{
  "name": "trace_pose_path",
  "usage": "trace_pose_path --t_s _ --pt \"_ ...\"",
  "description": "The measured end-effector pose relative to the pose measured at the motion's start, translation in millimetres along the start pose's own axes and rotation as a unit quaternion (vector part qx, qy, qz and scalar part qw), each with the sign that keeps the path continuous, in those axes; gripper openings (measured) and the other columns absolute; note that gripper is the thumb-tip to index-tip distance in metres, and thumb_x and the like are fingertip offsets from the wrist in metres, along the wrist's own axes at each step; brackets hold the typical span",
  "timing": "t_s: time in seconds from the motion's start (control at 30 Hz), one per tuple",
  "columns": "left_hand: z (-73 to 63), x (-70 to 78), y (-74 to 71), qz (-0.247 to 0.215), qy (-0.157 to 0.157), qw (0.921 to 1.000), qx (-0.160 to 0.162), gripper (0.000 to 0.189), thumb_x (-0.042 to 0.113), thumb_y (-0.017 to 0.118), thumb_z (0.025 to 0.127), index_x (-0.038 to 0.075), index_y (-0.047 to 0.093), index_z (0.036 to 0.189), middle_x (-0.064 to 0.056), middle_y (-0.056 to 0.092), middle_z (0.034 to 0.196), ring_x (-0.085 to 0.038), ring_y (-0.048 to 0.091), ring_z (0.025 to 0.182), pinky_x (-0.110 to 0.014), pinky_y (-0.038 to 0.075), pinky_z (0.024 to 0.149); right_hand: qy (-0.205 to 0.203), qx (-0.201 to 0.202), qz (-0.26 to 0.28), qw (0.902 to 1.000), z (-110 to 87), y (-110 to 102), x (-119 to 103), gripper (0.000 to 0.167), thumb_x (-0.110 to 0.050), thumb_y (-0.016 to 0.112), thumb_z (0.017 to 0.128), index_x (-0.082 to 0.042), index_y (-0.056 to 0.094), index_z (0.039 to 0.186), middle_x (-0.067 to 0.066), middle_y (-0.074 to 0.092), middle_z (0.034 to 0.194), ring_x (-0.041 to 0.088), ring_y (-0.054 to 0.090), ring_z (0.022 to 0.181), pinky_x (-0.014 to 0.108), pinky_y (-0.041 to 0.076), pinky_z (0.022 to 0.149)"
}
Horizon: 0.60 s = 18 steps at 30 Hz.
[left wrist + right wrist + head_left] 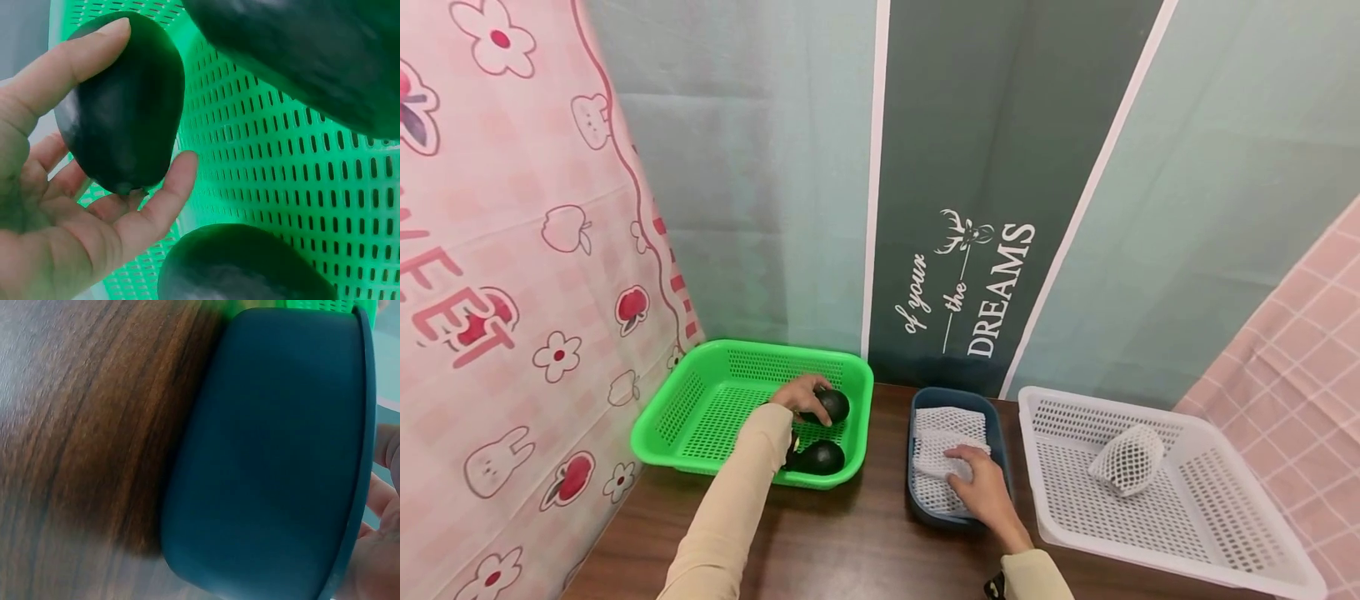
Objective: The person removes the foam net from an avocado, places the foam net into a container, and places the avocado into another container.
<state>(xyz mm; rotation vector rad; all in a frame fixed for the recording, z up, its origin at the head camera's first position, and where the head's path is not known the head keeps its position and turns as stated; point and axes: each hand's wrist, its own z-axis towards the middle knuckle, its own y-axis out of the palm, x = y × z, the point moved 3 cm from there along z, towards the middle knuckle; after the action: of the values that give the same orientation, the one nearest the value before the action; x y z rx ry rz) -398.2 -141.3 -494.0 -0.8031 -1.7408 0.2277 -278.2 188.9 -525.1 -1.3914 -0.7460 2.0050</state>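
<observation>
My left hand [802, 396] holds a dark, glossy avocado [125, 119] inside the green basket [658, 446], the thumb across its broad side and the fingers curled about its narrow stem end. Another avocado [820, 457] lies near the basket's front right corner. Two more dark avocados show beside the held one in the left wrist view. Over the blue tray [997, 437], my right hand [983, 490] reaches down with thumb and forefinger parted, the fingertips right at a white foam net sleeve [934, 454]. More net sleeves lie under it.
At the right stands a white basket [1037, 492] with a netted fruit [1127, 460] inside. All three containers rest on a brown wooden table [857, 546]. Behind hang printed cloths [775, 208], with a pink cloth [550, 275] close along the left side.
</observation>
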Motion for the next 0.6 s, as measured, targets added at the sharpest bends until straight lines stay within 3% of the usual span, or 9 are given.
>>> trace_pose_path --t_s 0.13,0.27,0.6 --pt "4.4 3.8 2.3 0.064 0.013 0.9978 -0.016 0.071 0.002 0.088 0.066 0.006 0.056 0.13 -0.019 0.05 0.13 -0.034 0.054 0.107 -0.05 0.052 0.079 0.009 -0.017 0.0 0.9998 -1.9 4 1 0.026 0.001 0.072 0.08 -0.004 0.071 0.105 0.014 0.065 0.112 0.035 0.058 0.109 0.055 0.043 0.093" --pt "8.7 8.6 5.5 0.131 0.021 0.9907 -0.031 0.071 0.006 0.089 0.066 0.006 0.057 0.129 -0.019 0.054 0.126 -0.034 0.055 0.109 -0.042 0.049 0.084 0.014 -0.028 -0.005 0.9995 -4.8 5 2 0.026 -0.001 0.072 0.08 -0.004 0.071 0.105 0.013 0.066 0.11 0.035 0.059 0.108 0.055 0.044 0.092" --pt "15.4 0.5 12.2 0.155 -0.007 0.9876 -0.025 0.072 0.009 0.091 0.065 0.007 0.057 0.129 -0.018 0.053 0.127 -0.034 0.053 0.11 -0.043 0.049 0.083 0.032 -0.054 -0.006 0.998 -6.9 6 -1 0.022 -0.004 0.072 0.082 -0.004 0.071 0.104 0.014 0.066 0.109 0.035 0.06 0.104 0.054 0.046 0.089"
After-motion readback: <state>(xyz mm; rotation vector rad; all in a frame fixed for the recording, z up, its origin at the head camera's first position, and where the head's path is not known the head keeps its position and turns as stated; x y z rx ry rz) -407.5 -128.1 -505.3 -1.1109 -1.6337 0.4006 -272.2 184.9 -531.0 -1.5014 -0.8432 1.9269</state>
